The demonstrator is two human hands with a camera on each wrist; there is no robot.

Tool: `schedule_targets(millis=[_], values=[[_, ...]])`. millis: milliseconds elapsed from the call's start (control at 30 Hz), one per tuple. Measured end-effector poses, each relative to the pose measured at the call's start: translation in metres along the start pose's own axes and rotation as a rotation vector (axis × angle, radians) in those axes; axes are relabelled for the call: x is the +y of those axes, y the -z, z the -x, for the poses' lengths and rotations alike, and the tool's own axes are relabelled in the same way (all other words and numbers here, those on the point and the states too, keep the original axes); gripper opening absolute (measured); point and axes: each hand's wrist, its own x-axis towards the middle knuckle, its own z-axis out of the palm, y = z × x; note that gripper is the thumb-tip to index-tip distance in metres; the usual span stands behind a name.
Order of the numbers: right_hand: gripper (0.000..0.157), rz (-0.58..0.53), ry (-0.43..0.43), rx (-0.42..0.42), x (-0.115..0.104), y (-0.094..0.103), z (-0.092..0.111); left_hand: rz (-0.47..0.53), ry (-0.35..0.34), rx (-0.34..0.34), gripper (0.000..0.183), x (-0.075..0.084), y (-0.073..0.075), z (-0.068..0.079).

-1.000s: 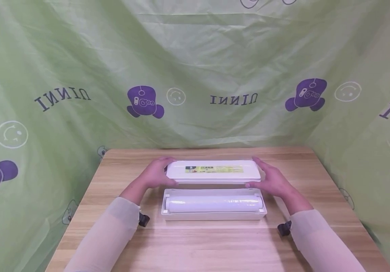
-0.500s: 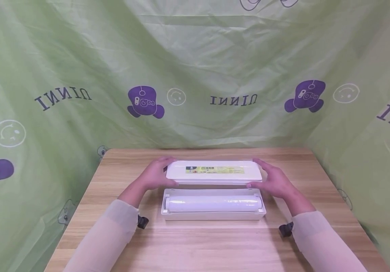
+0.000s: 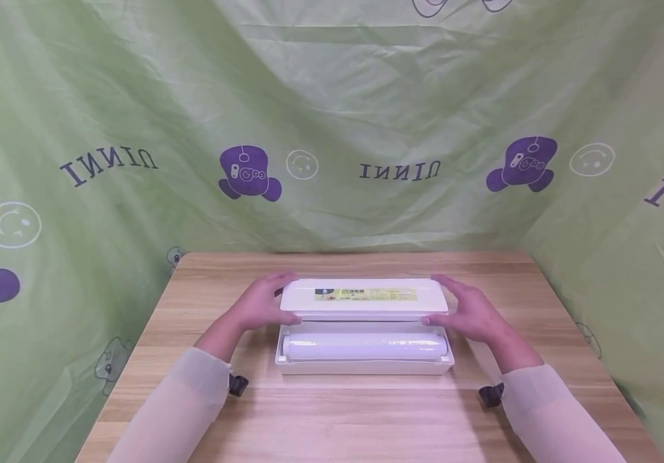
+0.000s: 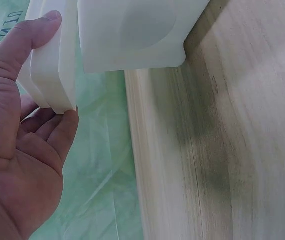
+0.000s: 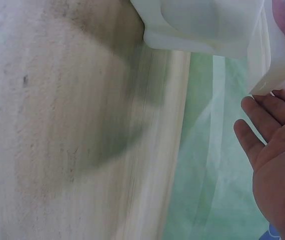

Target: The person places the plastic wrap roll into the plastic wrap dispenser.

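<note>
A white lid (image 3: 366, 307) with a yellow-green label is held level by its two ends. My left hand (image 3: 259, 303) grips the left end, thumb on the near edge and fingers on the far side. At the other end my right hand (image 3: 473, 314) holds it the same way. Below and nearer stands the white box (image 3: 366, 369) with a roll of cling film (image 3: 360, 346) lying in it. The lid covers the box's back edge in the head view. Both wrist views show the lid (image 4: 47, 70) raised and apart from the box body (image 5: 202, 22).
The box stands on a wooden table (image 3: 366, 418), whose far edge meets a green curtain (image 3: 332, 218) with purple figures. More curtain hangs at the left and right. A small black device (image 3: 238, 384) sits at each wrist.
Both hands have brought the lid slightly nearer, so the gap between lid and box seen in the head view has closed. The box and roll have stayed in place.
</note>
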Motion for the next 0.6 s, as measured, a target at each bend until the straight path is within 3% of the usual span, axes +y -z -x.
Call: schedule_targets(millis=[267, 600], values=[[0.109, 0.000, 0.044, 0.016, -0.001, 0.002, 0.009, -0.004, -0.006, -0.003, 0.102, 0.004, 0.000, 0.008], [0.110, 0.018, 0.029, 0.006, -0.003, 0.003, 0.018, 0.004, -0.015, -0.007, 0.101, 0.006, -0.001, 0.017]])
